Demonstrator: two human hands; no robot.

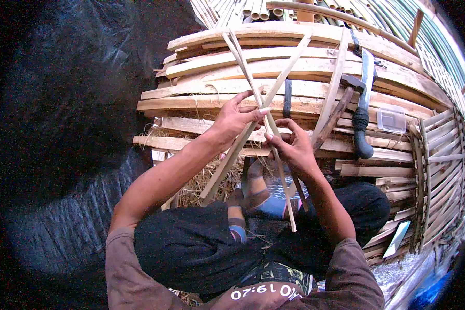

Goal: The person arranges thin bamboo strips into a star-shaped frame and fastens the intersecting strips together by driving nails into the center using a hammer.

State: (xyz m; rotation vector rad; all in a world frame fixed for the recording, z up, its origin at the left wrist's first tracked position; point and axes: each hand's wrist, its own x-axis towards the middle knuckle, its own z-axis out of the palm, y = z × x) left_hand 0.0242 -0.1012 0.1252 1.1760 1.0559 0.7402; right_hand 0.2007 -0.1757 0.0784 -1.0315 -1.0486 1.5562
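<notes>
Head view: split strips [289, 68], thin and pale, crossed in an X above the lap; exact number unclear where they overlap behind the fingers. Left hand [233, 121]: thumb and fingers closed on the strips at the crossing. Right hand [296, 148]: near the left, pinching the strips just below the crossing; some fingertips hidden. Slatted wooden platform [191, 106], beyond the hands, its lower slats partly covered by the right arm. On it, to the right: hammer [353, 82], dark-headed, its wooden handle slanting down; beside it, a long blade [367, 72] with black-wrapped grip; clear plastic container [391, 120], contents indistinct. Pale shavings [207, 178] below, partly behind strips and legs. Bamboo poles [256, 10], cut off at the top edge. Black sheeting [77, 113] at left, folds lost in shadow. Shirt lettering [263, 292], inverted, partly illegible.
</notes>
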